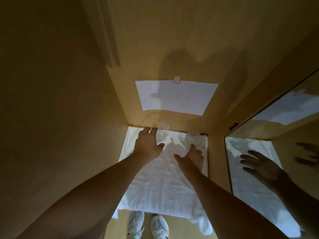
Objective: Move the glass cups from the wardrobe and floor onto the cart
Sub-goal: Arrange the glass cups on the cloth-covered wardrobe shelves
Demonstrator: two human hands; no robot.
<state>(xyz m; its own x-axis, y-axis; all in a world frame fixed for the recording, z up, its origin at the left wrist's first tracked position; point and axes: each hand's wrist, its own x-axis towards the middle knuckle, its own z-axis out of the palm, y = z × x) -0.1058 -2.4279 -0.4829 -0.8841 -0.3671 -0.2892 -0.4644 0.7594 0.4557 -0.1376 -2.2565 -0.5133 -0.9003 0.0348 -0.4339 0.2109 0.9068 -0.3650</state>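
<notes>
Two clear glass cups stand on a white cloth at the back of the wardrobe compartment. The left glass cup is by the back wall, and my left hand is spread open just to its left, fingertips near it but not gripping. The right glass cup stands near the right wall. My right hand hovers open just in front of it, fingers extended toward its base. Neither hand holds anything. The cart is out of view.
A white paper sheet is taped to the wardrobe's back wall. Wooden side walls close in left and right. A mirror door on the right reflects my hand and the cloth. My white shoes stand on the floor below.
</notes>
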